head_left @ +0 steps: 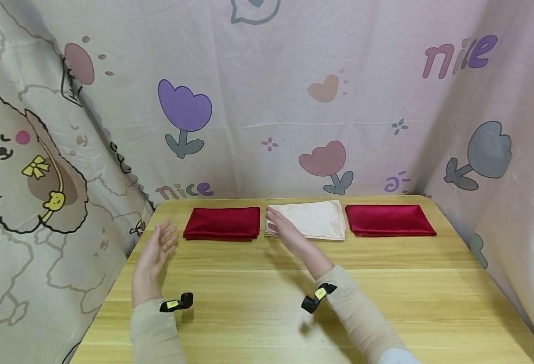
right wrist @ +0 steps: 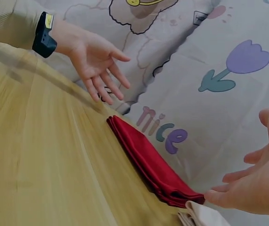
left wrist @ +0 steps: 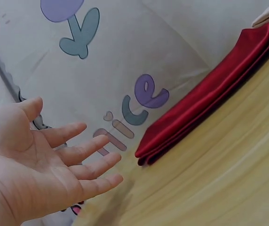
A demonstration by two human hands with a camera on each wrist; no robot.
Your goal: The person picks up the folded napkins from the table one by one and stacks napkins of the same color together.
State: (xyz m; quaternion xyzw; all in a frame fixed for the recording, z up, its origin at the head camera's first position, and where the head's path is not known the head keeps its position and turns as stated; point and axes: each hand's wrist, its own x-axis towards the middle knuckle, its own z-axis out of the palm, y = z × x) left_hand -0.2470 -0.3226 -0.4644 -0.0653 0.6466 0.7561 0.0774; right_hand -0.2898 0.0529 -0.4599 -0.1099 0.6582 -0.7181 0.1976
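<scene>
Three folded cloths lie in a row along the far side of the wooden table: a red cloth (head_left: 223, 223) on the left, a white cloth (head_left: 317, 220) in the middle, and another red cloth (head_left: 390, 220) on the right. My left hand (head_left: 154, 254) hovers left of the left red cloth, palm turned inward, fingers spread and holding nothing. My right hand (head_left: 290, 235) is over the left end of the white cloth, its fingers extended and nothing in its grasp. In the right wrist view, the left red cloth (right wrist: 148, 160) lies between the two hands.
A patterned curtain (head_left: 258, 111) hangs behind the wooden table (head_left: 249, 303), and more printed fabric hangs at both sides. Each wrist bears a small black camera, one on the left (head_left: 178, 302) and one on the right (head_left: 317, 298).
</scene>
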